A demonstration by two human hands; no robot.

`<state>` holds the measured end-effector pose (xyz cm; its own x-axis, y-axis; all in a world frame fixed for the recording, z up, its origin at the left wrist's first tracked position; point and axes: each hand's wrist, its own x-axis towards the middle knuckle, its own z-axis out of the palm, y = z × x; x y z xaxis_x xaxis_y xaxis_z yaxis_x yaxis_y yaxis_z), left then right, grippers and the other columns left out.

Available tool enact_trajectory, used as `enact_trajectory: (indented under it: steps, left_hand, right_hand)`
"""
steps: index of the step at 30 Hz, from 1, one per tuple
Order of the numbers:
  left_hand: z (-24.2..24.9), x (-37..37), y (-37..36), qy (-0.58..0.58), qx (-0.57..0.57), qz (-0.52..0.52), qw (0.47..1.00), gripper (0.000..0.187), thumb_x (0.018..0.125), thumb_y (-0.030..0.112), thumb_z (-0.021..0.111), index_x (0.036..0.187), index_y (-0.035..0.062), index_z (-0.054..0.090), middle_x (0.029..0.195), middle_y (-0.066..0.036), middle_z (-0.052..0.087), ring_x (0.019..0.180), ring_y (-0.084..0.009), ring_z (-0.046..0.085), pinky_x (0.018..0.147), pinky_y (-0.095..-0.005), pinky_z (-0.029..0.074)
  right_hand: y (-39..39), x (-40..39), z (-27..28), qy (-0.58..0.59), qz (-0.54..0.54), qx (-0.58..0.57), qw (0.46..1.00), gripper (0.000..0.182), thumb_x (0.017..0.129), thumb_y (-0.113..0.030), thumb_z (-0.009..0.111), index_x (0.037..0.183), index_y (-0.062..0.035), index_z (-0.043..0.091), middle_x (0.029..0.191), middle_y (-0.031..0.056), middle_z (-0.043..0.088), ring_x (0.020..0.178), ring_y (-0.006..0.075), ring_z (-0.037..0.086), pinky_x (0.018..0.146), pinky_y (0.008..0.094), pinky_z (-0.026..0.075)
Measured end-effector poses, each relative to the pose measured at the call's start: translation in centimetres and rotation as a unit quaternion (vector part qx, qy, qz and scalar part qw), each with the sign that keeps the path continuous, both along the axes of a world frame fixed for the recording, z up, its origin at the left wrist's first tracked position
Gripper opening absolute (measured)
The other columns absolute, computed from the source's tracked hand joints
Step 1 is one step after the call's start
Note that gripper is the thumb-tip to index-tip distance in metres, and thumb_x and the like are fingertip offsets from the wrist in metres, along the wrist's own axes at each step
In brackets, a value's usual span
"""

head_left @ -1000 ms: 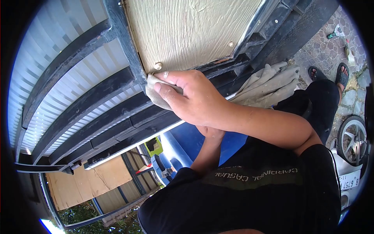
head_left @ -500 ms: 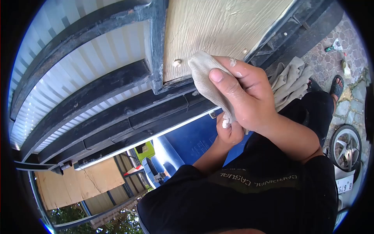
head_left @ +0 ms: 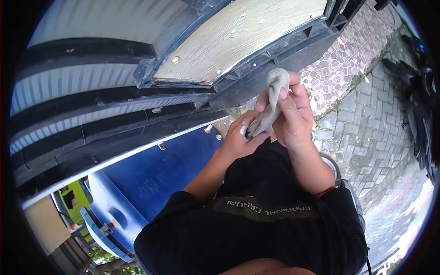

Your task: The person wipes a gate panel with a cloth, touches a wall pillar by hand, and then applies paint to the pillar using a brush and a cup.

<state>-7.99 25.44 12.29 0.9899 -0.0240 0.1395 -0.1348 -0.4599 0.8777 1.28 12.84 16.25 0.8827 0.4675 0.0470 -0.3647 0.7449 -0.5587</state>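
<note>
A limp, greyish ribbed cloth (head_left: 274,98) is held up in front of my chest, its top end folded over. Its lower end is gripped by my left hand (head_left: 240,135), with the fingers curled round it. Higher up, my right hand (head_left: 293,110) pinches the cloth between thumb and fingers. White smears show on the fingers of both hands. Beyond them is a cream wood-grain panel (head_left: 243,39) in a dark frame, with a few light bolt heads on it. Neither hand touches the panel.
Dark rails (head_left: 91,101) and pale corrugated sheeting (head_left: 101,73) run along the left. Below them stands a blue plastic container (head_left: 169,165). Grey paving (head_left: 353,119) and patterned tiles (head_left: 339,68) lie to the right, with a dark motorbike (head_left: 419,101) at the far edge.
My view has swung to the right, bringing in more paving. Both hands have come closer together on the cloth, which now stands more upright. The cloth pile by my leg has left view.
</note>
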Motion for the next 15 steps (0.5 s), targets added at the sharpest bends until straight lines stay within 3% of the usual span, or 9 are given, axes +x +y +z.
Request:
enact_trajectory:
  steps: [1,2,4,7,10,11,13,14,15]
  left_hand:
    - [-0.8,-0.3,-1.7,0.031,-0.136,0.072,0.988,0.065,0.071,0.023,0.077,0.122,0.0,0.043,0.102,-0.013,0.055,0.083,-0.022,0.06,0.072,-0.0313,0.048]
    - [-1.9,-0.4,-2.3,0.014,-0.112,0.081,0.99,0.081,0.064,0.03,0.082,0.127,0.0015,0.038,0.116,-0.017,0.048,0.094,-0.027,0.056,0.078,-0.0363,0.047]
    - [-1.3,0.3,-4.1,-0.166,0.091,0.118,0.975,0.094,0.057,0.037,0.084,0.13,0.0018,0.036,0.125,-0.019,0.042,0.106,-0.0334,0.048,0.087,-0.0427,0.042]
    - [-1.0,1.2,-8.1,-0.141,0.151,0.128,0.97,0.105,0.054,0.039,0.083,0.135,0.0014,0.03,0.13,-0.021,0.039,0.117,-0.0406,0.039,0.1,-0.0505,0.029]
    - [-2.8,2.2,-11.5,-0.083,0.129,0.109,0.982,0.098,0.057,0.03,0.081,0.138,0.0079,0.031,0.138,-0.015,0.036,0.127,-0.041,0.031,0.103,-0.0499,0.027]
    - [-3.5,2.2,-12.1,-0.054,0.103,0.097,0.989,0.08,0.062,0.022,0.078,0.131,0.0062,0.041,0.139,-0.012,0.036,0.13,-0.0381,0.029,0.105,-0.048,0.027]
    - [-5.7,2.6,-12.9,-0.07,-0.022,0.101,0.992,0.043,0.071,0.0,0.065,0.114,0.0034,0.056,0.119,-0.013,0.055,0.112,-0.0318,0.051,0.095,-0.0379,0.04]
    - [-7.0,2.6,-13.4,-0.071,-0.076,0.145,0.984,0.031,0.081,-0.001,0.058,0.112,0.0001,0.056,0.105,-0.011,0.062,0.095,-0.0222,0.06,0.085,-0.0313,0.045]
    - [-7.3,2.6,-13.8,-0.021,-0.197,0.164,0.966,0.026,0.086,0.003,0.054,0.112,-0.0014,0.056,0.102,-0.009,0.063,0.093,-0.0173,0.059,0.083,-0.0291,0.045]
  right_hand:
    - [-1.0,-0.1,0.0,-0.017,-0.007,-0.01,1.0,0.021,0.094,-0.019,0.047,0.112,-0.0079,0.042,0.08,0.0129,0.055,0.068,0.0164,0.055,0.057,0.0292,0.048]
    - [-2.1,-0.1,0.1,-0.036,-0.015,-0.018,0.999,0.021,0.094,-0.02,0.048,0.111,-0.0092,0.041,0.08,0.0136,0.055,0.067,0.0163,0.055,0.058,0.0299,0.049]
    - [-4.2,-0.5,0.8,-0.069,-0.024,-0.052,0.996,0.02,0.095,-0.02,0.046,0.112,-0.0105,0.04,0.081,0.0144,0.055,0.064,0.0169,0.054,0.058,0.0305,0.049]
    - [-7.3,-1.4,2.6,-0.085,-0.052,-0.07,0.993,0.019,0.096,-0.017,0.044,0.113,-0.011,0.039,0.081,0.0149,0.055,0.063,0.0188,0.054,0.057,0.031,0.048]
    - [-9.8,-2.0,5.9,-0.148,-0.078,-0.051,0.985,0.022,0.096,-0.019,0.043,0.115,-0.0098,0.037,0.083,0.0128,0.053,0.063,0.0176,0.052,0.061,0.035,0.047]
    - [-10.6,-1.9,6.8,-0.169,-0.102,-0.049,0.979,0.023,0.096,-0.02,0.043,0.116,-0.0096,0.037,0.083,0.0118,0.052,0.064,0.017,0.051,0.061,0.0358,0.047]
    - [-12.2,-1.1,7.1,-0.171,-0.154,-0.021,0.973,0.028,0.096,-0.021,0.044,0.117,-0.0099,0.031,0.078,0.0154,0.055,0.062,0.0214,0.056,0.058,0.0379,0.05]
    - [-12.7,-0.6,6.4,-0.18,-0.179,-0.027,0.967,0.032,0.095,-0.022,0.046,0.12,-0.0105,0.03,0.078,0.0142,0.055,0.061,0.021,0.056,0.059,0.0393,0.05]
    - [-13.2,-0.1,5.7,-0.178,-0.185,-0.034,0.966,0.037,0.095,-0.022,0.047,0.124,-0.0111,0.029,0.079,0.0134,0.055,0.063,0.0205,0.056,0.06,0.039,0.05]
